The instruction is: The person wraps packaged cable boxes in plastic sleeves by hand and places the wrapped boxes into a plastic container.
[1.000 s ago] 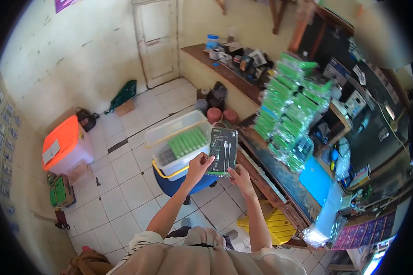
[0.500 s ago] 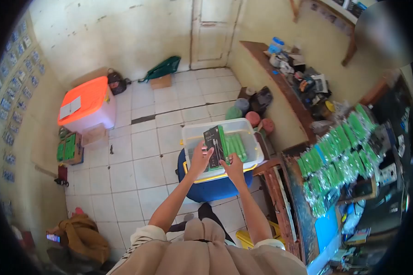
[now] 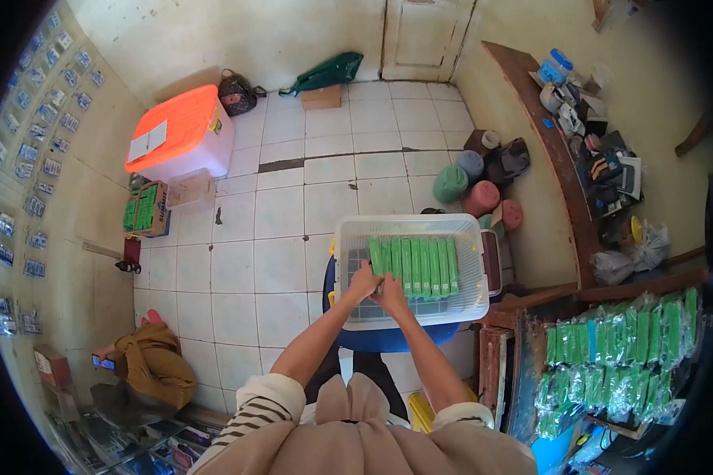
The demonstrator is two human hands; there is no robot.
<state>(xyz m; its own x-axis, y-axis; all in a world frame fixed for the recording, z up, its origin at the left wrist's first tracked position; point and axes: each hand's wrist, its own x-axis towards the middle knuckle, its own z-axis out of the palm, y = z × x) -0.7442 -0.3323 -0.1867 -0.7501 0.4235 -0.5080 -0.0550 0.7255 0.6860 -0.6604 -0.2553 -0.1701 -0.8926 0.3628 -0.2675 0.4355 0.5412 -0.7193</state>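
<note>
A clear plastic bin stands on a blue seat in front of me. Inside it several green boxes stand in a row, narrow sides up. At the row's left end, my left hand and my right hand close on a green-edged box, which lines up beside the others. The hands nearly touch each other, and the fingertips are partly hidden.
Wrapped green packs lie in rows on the workbench at the right. Beyond the bin are round containers. An orange-lidded box is at the back left. A person with a phone is at the lower left.
My view has swung to the right. Both hands have lowered the box into the bin, from above it to the left end of the green row, and its dark face no longer shows.
</note>
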